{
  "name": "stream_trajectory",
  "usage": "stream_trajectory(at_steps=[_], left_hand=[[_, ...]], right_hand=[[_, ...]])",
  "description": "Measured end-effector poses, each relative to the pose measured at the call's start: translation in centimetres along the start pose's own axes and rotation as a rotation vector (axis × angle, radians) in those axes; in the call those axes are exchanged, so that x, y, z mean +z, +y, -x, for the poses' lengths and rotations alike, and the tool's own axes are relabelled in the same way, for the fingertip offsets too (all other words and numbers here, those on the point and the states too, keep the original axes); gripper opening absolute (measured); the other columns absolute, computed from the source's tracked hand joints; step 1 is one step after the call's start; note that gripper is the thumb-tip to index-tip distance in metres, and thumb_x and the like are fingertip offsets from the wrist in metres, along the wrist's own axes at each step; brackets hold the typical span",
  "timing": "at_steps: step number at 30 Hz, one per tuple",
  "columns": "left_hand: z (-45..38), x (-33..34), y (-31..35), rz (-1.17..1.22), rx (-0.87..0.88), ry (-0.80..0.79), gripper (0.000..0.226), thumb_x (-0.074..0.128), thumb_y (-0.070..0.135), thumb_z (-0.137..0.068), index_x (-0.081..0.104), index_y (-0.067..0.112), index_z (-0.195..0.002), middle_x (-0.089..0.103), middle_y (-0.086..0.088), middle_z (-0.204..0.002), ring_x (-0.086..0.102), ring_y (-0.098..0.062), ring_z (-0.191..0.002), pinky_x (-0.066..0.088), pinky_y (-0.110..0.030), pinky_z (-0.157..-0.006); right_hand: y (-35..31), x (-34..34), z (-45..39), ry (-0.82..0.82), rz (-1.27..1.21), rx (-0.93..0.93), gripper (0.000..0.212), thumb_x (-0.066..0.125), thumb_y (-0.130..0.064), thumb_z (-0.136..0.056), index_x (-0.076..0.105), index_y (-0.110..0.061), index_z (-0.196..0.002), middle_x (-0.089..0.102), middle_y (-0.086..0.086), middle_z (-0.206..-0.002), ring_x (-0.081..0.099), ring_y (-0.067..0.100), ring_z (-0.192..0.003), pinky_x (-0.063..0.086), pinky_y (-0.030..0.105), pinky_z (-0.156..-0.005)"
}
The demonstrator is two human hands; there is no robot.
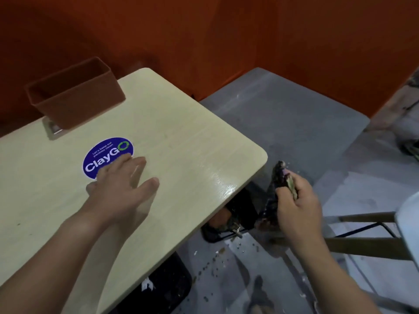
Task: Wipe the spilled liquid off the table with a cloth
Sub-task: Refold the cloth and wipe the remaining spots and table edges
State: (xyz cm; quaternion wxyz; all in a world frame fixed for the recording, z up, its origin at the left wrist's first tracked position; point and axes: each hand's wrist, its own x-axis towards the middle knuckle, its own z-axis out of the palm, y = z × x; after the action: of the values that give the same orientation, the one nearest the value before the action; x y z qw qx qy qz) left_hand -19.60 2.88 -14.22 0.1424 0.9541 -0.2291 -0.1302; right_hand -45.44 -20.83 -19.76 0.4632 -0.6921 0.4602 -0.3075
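Nearest the camera, both forearms enter from the bottom edge. The right hand (297, 205) is closed around a dark, bunched cloth (275, 193), holding it off the table (181, 137), out past the table's right edge and above the grey floor (294, 123); the cloth sticks up above the fist and hangs below it. Small specks show in the air beside the cloth and droplets or crumbs lie scattered on the floor beneath the grip, which suggests the cloth is being wrung or shaken out, though this cannot be confirmed. To the left of that grip, the left hand (122, 182) lies flat and open on the tabletop, fingers spread, holding nothing, its fingertips touching the lower edge of a blue round sticker (106, 155). Between the two hands, just left of the cloth, a glossy wet-looking sheen (223, 184) remains on the tabletop close to its right edge; this is judged to be what is left of the spilled liquid. Under the table edge, below the grip, a dark object with a metal frame is visible but cannot be identified. Farther off, well beyond the left hand, a brown rectangular container (77, 96) stands at the far corner against the orange wall (226, 30). Assessment: the step in hand is clearing the cloth between passes. The next move calls for carrying the cloth back over the edge and pressing it across the sheen while the left hand steadies the table.
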Motion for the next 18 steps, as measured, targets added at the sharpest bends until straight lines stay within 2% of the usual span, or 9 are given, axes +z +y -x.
stream_trajectory(at_steps=[2, 5, 8, 10, 12, 14, 16, 18], left_hand=[[-0.1, -0.4, -0.6, 0.035, -0.038, 0.056, 0.097, 0.041, 0.087, -0.064, 0.048, 0.043, -0.151, 0.027, 0.007, -0.17, 0.021, -0.032, -0.155, 0.025, -0.06, -0.12], [0.3, -0.9, -2.3, -0.004, -0.095, 0.064, 0.096, 0.039, 0.087, -0.063, 0.055, 0.041, -0.145, 0.037, 0.001, -0.164, 0.027, -0.035, -0.152, 0.028, -0.058, -0.12], [0.7, -1.0, -2.9, -0.023, -0.098, 0.025, 0.097, 0.04, 0.085, -0.062, 0.055, 0.037, -0.146, 0.04, 0.004, -0.162, 0.031, -0.034, -0.15, 0.031, -0.058, -0.118], [0.6, -1.2, -2.7, -0.018, -0.099, 0.022, 0.094, 0.043, 0.081, -0.065, 0.054, 0.037, -0.147, 0.039, 0.005, -0.163, 0.03, -0.035, -0.15, 0.032, -0.058, -0.117], [0.6, -1.4, -2.4, 0.022, -0.098, 0.014, 0.094, 0.046, 0.08, -0.066, 0.055, 0.034, -0.147, 0.04, 0.005, -0.163, 0.031, -0.034, -0.15, 0.032, -0.058, -0.119], [1.2, -1.6, -2.7, 0.058, -0.096, 0.019, 0.092, 0.048, 0.079, -0.068, 0.058, 0.032, -0.146, 0.042, 0.004, -0.161, 0.034, -0.032, -0.149, 0.031, -0.058, -0.12], [2.3, -1.8, -3.5, 0.023, -0.106, 0.061, 0.087, 0.048, 0.079, -0.069, 0.06, 0.035, -0.143, 0.044, 0.001, -0.159, 0.033, -0.032, -0.15, 0.03, -0.057, -0.12], [3.5, -2.1, -4.6, -0.039, -0.139, 0.095, 0.086, 0.044, 0.083, -0.067, 0.061, 0.04, -0.14, 0.046, -0.001, -0.156, 0.032, -0.034, -0.149, 0.028, -0.055, -0.12]], right_hand=[[-0.9, 0.4, -0.9, 0.042, -0.016, 0.021, 0.037, 0.058, -0.011, -0.096, 0.065, -0.032, -0.126, 0.059, -0.007, -0.12, 0.045, -0.036, -0.092, 0.031, -0.01, -0.07], [-2.7, 2.6, 0.2, -0.014, -0.058, -0.034, 0.034, 0.058, -0.007, -0.095, 0.06, -0.035, -0.114, 0.054, -0.008, -0.12, 0.048, -0.03, -0.093, 0.034, -0.008, -0.07], [-2.4, 4.4, 3.9, -0.139, -0.088, -0.052, 0.03, 0.054, -0.017, -0.094, 0.06, -0.044, -0.105, 0.05, -0.021, -0.118, 0.056, -0.012, -0.099, 0.045, 0.006, -0.072], [-1.4, 4.3, 5.6, -0.222, -0.117, -0.048, 0.029, 0.053, -0.025, -0.088, 0.061, -0.048, -0.103, 0.055, -0.024, -0.113, 0.06, -0.002, -0.096, 0.049, 0.017, -0.073], [-0.5, 3.3, 5.2, -0.244, -0.17, -0.006, 0.031, 0.054, -0.027, -0.086, 0.065, -0.046, -0.108, 0.065, -0.01, -0.103, 0.061, 0.007, -0.077, 0.047, 0.024, -0.061], [0.0, 2.4, 3.4, -0.205, -0.203, 0.035, 0.029, 0.055, -0.027, -0.086, 0.064, -0.042, -0.109, 0.067, 0.003, -0.099, 0.058, 0.014, -0.072, 0.045, 0.028, -0.06], [-0.5, 1.9, 1.3, -0.151, -0.199, 0.025, 0.026, 0.057, -0.022, -0.09, 0.062, -0.043, -0.106, 0.065, 0.002, -0.107, 0.059, 0.01, -0.081, 0.046, 0.025, -0.067], [-1.6, 2.1, 0.1, -0.108, -0.191, -0.022, 0.03, 0.058, -0.013, -0.094, 0.058, -0.041, -0.106, 0.057, -0.01, -0.114, 0.058, -0.01, -0.086, 0.042, 0.005, -0.066]])
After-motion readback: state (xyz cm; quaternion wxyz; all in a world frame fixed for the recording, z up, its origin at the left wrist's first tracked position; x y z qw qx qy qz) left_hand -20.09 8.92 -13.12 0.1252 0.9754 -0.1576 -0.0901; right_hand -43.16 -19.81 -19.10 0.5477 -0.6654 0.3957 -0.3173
